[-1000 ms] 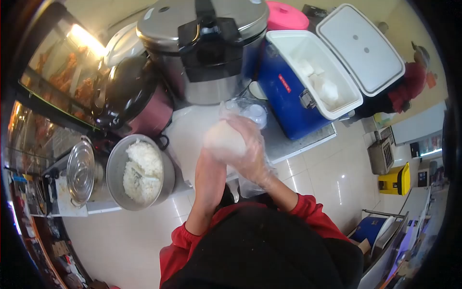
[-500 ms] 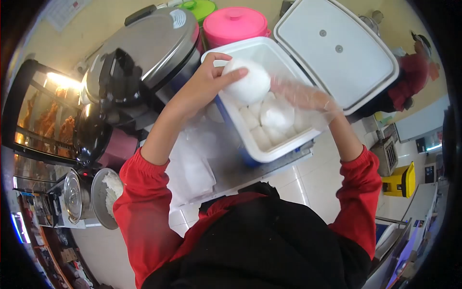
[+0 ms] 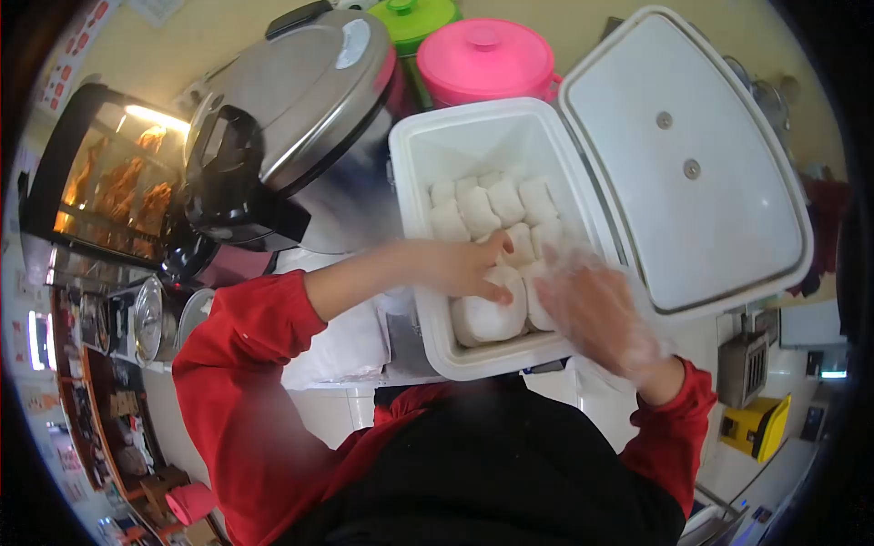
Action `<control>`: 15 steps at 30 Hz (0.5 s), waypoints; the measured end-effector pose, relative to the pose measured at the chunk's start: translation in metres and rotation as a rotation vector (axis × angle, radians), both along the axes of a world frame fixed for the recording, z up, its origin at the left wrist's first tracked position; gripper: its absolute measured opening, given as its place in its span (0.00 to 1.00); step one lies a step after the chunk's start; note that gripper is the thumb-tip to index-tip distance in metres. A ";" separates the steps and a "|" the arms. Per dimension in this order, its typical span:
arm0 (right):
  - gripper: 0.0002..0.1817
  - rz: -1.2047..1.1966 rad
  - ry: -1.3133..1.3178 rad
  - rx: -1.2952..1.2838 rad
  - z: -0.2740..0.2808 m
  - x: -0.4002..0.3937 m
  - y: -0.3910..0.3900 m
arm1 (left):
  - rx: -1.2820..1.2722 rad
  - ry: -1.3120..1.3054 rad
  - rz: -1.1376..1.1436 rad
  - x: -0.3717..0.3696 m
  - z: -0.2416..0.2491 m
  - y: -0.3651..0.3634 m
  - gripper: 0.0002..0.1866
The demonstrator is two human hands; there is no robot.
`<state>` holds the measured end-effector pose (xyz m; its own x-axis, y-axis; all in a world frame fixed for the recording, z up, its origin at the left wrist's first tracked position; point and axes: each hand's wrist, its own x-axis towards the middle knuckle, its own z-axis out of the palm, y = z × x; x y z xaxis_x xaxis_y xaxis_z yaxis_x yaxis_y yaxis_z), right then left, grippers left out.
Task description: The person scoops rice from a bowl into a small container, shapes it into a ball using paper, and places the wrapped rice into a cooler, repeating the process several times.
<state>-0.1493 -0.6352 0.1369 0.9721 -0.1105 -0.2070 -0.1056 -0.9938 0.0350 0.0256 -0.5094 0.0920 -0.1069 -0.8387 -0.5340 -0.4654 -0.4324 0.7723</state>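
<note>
Touching a smooth, rounded white bundle (image 3: 492,316) with half-spread fingers (image 3: 496,292), my bare left hand (image 3: 462,267) reaches into an open white plastic cooler (image 3: 482,368) holding soft-edged white packets (image 3: 506,202). My right hand (image 3: 594,314), in crinkled clear plastic (image 3: 637,357), blurs alongside; I cannot tell its grip.

1. Bundles (image 3: 492,314): white.
2. Box (image 3: 411,218): white walls and rim.
3. Open lid (image 3: 719,218): white, dark line inside its edge.
4. Round tubs: one pink (image 3: 485,62), one lime green (image 3: 408,16).
5. Cooker (image 3: 296,91): silver-grey, black handle.
6. Sleeves (image 3: 246,318): plain red.
7. Bin (image 3: 757,428): yellow and black.
</note>
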 end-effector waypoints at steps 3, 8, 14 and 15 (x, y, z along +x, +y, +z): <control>0.21 -0.105 -0.195 0.020 0.017 -0.003 -0.006 | 0.071 -0.035 0.058 -0.003 0.009 0.000 0.37; 0.18 -0.097 -0.536 0.371 0.030 -0.007 0.019 | -0.903 -0.575 0.234 -0.029 0.006 0.040 0.23; 0.15 0.455 -0.662 0.718 -0.035 -0.031 0.109 | -0.909 -0.368 0.708 -0.058 0.015 0.189 0.05; 0.17 0.276 -0.575 0.853 -0.037 -0.010 0.148 | -0.842 -0.373 0.856 -0.061 -0.005 0.217 0.06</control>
<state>-0.1590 -0.4868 0.1001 0.9177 0.0932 0.3861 0.3477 -0.6584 -0.6675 -0.0354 -0.2923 0.0867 0.6811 -0.6592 0.3188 -0.5283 -0.1409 0.8373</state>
